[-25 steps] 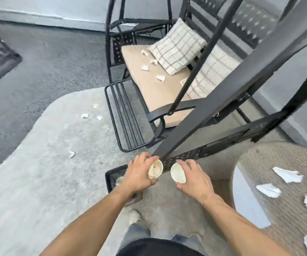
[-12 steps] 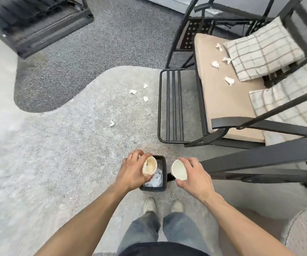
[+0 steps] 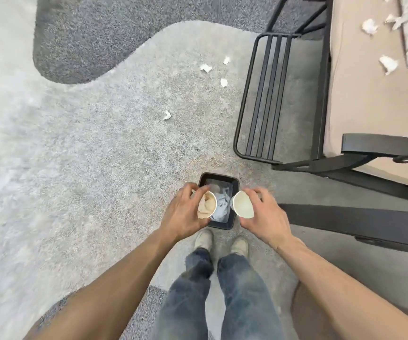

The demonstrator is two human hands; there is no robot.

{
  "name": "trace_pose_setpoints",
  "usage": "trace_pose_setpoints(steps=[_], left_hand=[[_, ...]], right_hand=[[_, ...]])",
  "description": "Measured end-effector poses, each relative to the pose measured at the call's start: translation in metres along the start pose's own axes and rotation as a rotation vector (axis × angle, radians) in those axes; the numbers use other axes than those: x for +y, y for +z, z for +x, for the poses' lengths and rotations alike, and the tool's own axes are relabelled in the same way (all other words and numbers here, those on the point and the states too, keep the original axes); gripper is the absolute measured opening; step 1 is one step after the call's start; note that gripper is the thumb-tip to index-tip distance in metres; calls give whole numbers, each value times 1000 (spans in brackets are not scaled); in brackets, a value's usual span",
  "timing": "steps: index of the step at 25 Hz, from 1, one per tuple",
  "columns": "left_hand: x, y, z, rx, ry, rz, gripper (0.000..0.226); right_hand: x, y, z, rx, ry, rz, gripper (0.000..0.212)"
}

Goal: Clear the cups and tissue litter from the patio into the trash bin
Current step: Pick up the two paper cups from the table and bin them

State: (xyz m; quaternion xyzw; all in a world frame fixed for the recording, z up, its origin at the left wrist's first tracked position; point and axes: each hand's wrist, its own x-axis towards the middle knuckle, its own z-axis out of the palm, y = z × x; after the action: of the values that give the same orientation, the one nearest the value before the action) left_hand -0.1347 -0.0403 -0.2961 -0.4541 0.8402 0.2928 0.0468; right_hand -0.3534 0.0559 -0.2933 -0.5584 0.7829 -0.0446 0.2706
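Note:
My left hand [image 3: 185,212] grips a paper cup [image 3: 208,204] with crumpled tissue inside, tipped toward the middle. A second paper cup [image 3: 243,204], with nothing visible in it, is held by my right hand [image 3: 263,217] and tipped the other way. Both cups hang over a small black trash bin [image 3: 235,184] on the rug just ahead of my shoes; white tissue lies inside it. Several tissue scraps [image 3: 206,67] lie on the rug farther off, and more scraps [image 3: 388,63] sit on the swing bench cushion.
A black metal swing bench [image 3: 320,99] with a beige cushion and a slatted footrest [image 3: 264,94] stands to the right. Its dark frame bar [image 3: 360,219] runs beside my right hand. Light grey rug [image 3: 75,168] spreads to the left, dark carpet beyond.
My view has swung down and left, from the bench to straight over the bin. Both hands, each with its cup, now sit above the bin's opening.

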Motion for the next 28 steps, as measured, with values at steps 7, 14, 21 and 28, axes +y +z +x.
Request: trace_pose_setpoints(steps=[7,14,21,28], left_hand=[[-54,139,56,-99,-99,57,86],[-107,242,111,-137,-19,240,82],[-129,276,124,-174,1,285,89],[-117,231,127,-157,-3,258,87]], right_hand=[[51,129,81,-108,13,-8,80],[84,225,152,-119,-75,-110,77],[97,259,183,-123,-146,-248,81],[92,213,170,-142,-111,-132,85]])
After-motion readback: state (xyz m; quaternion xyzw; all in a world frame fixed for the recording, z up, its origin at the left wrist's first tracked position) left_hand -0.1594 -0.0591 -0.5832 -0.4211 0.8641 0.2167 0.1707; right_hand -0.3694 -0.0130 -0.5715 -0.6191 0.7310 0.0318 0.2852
